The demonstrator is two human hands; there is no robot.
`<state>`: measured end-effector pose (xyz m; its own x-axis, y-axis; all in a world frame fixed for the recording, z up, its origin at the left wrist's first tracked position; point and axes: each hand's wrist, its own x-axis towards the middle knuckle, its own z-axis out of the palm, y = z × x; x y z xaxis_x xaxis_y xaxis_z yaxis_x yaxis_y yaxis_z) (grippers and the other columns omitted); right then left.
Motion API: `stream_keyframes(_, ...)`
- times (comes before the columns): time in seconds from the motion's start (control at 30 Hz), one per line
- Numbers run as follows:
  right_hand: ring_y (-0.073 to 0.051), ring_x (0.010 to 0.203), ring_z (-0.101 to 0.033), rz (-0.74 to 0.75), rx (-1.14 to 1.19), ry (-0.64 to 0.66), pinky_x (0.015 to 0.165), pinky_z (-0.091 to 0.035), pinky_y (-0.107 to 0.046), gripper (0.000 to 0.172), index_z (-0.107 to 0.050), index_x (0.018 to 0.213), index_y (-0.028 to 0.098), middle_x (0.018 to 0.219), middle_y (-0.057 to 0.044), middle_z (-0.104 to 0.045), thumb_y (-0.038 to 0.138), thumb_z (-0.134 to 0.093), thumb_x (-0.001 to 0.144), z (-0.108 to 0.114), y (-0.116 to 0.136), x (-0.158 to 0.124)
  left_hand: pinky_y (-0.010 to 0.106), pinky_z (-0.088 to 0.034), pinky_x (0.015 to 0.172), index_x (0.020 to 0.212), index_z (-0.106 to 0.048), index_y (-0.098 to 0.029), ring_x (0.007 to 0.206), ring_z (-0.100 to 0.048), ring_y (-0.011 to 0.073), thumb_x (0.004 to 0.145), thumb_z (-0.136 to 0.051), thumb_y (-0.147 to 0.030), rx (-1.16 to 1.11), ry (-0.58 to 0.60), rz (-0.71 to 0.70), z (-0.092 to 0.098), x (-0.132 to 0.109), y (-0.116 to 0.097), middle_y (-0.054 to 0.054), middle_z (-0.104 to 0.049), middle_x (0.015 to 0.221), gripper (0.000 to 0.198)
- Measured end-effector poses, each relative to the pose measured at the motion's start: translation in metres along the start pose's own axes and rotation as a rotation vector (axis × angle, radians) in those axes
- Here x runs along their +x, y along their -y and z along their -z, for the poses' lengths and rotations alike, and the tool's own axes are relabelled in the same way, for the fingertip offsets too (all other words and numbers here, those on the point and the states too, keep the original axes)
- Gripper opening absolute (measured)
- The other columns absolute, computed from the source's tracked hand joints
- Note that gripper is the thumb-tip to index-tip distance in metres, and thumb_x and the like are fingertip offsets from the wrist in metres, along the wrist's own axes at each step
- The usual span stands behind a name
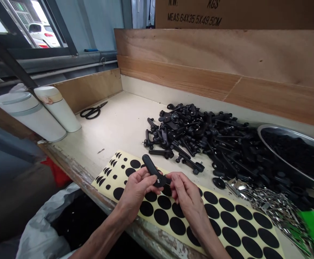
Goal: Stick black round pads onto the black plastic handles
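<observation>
Black-handled steel scissors (92, 112) far left on a pale workbench (113, 124); at the near edge, left hand (137, 192) curled closed around a black plastic handle (151, 167), right hand (186, 198) pinching its end between thumb and fingers, both above a cream sheet of round black adhesive dots (219, 193); loose black handles (194, 133) heaped far right.

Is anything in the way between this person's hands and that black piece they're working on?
Nothing visible is. The left hand and right hand touch the black plastic handle directly, and the sheet of black round stickers lies below them.
</observation>
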<state>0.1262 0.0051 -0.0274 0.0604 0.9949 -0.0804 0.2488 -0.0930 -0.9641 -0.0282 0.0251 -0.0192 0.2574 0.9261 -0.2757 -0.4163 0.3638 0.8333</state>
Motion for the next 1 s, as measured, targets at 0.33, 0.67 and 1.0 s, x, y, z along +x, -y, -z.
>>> stream_keyframes(0.33,-0.009,0.050,-0.051,-0.102,0.421,0.072,0.044,-0.041,-0.019,0.034,-0.059,0.096,0.018,0.064,0.003,-0.056,0.050,-0.052,0.089,-0.019,-0.004,0.001,0.022,-0.047,0.063,0.101,-0.064,-0.012,0.076,-0.057,0.0123,0.083,-0.065,-0.020,-0.059,0.040,-0.069,0.000,-0.002,0.001,0.008,-0.066,0.095,0.020)
stream_keyframes(0.67,-0.009,0.055,-0.051,-0.091,0.484,0.174,0.051,-0.042,-0.021,0.033,-0.060,0.103,0.017,0.069,0.002,-0.056,0.046,-0.056,0.088,-0.013,0.005,0.000,0.022,-0.045,0.058,0.090,-0.063,-0.013,0.066,-0.058,0.0121,0.086,-0.062,-0.032,-0.110,0.060,-0.072,0.003,-0.005,-0.001,0.006,-0.065,0.078,0.019)
stream_keyframes(1.0,-0.011,0.052,-0.052,0.039,0.153,0.123,0.049,-0.042,-0.023,0.031,-0.062,0.093,0.019,0.068,0.001,-0.059,0.049,-0.055,0.087,-0.015,-0.006,-0.003,0.018,-0.036,0.043,0.094,-0.066,-0.014,0.052,-0.057,0.0103,0.077,-0.069,-0.037,0.207,-0.069,-0.098,0.021,-0.024,-0.026,0.005,-0.068,0.078,0.029)
